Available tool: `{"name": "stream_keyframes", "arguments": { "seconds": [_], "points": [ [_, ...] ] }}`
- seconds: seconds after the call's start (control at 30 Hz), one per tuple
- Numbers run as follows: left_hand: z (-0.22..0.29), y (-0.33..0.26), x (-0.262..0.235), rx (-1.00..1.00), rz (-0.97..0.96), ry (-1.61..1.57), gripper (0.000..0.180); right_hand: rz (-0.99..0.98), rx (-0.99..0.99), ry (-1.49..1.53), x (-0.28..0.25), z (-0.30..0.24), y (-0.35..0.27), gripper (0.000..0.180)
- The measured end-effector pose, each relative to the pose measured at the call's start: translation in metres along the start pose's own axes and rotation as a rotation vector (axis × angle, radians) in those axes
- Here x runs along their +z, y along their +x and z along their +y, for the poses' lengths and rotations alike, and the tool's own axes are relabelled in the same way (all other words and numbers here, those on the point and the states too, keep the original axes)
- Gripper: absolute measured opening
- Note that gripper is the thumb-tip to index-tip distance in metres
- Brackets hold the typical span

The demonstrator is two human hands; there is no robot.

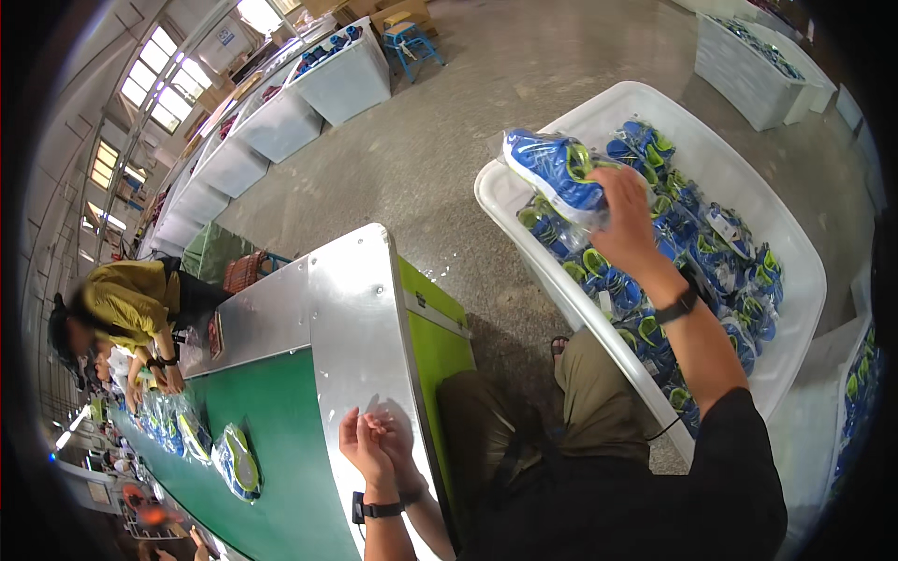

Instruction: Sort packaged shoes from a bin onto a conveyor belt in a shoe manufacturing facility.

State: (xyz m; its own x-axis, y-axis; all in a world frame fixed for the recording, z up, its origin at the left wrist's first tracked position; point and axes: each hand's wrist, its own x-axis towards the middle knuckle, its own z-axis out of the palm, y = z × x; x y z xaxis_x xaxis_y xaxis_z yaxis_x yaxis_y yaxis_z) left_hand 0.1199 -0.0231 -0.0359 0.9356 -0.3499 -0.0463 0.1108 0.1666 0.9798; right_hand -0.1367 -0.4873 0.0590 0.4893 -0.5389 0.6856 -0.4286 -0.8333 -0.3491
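Observation:
My right hand (621, 213) grips a blue sneaker (554, 168) with a white sole and lime lining, wrapped in clear plastic. It is held over the near-left part of a large white bin (510, 210). Inside the bin lie many bagged blue and lime shoes (718, 252). Above the metal end plate (351, 290) of a green conveyor belt (290, 439), my left hand (367, 443) has its fingers loosely bent and holds nothing. A bagged blue and lime shoe (236, 463) lies on the belt to the left of that hand.
A person in a yellow-olive shirt (136, 299) bends over the belt's far side, near more bagged shoes (173, 425). White bins (341, 84) line the left; another bin (748, 84) stands far right. A blue-legged stool (410, 42) is at the back.

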Motion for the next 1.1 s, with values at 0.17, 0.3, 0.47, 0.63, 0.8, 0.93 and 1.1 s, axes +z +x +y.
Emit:
{"name": "stream_keyframes", "arguments": {
  "seconds": [0.17, 0.3, 0.47, 0.63, 0.8, 0.93, 1.1],
  "points": [
    [0.001, -0.003, 0.000, -0.001, 0.011, -0.045, 0.020, -0.330, 0.017, -0.066, 0.108, 0.086, -0.042, 0.064],
    [-0.004, -0.005, -0.003, 0.028, 0.017, 0.043, 0.019, -0.634, 0.428, -0.168, 0.142, 0.082, -0.067, 0.067],
    [-0.004, -0.004, 0.000, 0.044, -0.006, 0.074, 0.017, -0.625, 0.478, -0.144, 0.175, 0.094, -0.073, 0.071],
    [-0.002, -0.003, 0.012, 0.040, 0.052, 0.062, 0.014, -0.731, 0.452, -0.230, 0.198, 0.089, -0.052, 0.066],
    [-0.004, 0.000, 0.007, 0.032, 0.116, 0.120, 0.013, -0.827, 0.483, -0.244, 0.196, 0.098, -0.046, 0.059],
    [-0.012, -0.002, 0.004, 0.041, 0.111, 0.150, 0.012, -0.879, 0.484, -0.222, 0.199, 0.119, -0.048, 0.055],
    [-0.004, -0.007, 0.008, 0.031, 0.116, 0.069, 0.011, -0.602, 0.345, 0.026, 0.211, 0.149, -0.059, 0.058]
  ]
}}
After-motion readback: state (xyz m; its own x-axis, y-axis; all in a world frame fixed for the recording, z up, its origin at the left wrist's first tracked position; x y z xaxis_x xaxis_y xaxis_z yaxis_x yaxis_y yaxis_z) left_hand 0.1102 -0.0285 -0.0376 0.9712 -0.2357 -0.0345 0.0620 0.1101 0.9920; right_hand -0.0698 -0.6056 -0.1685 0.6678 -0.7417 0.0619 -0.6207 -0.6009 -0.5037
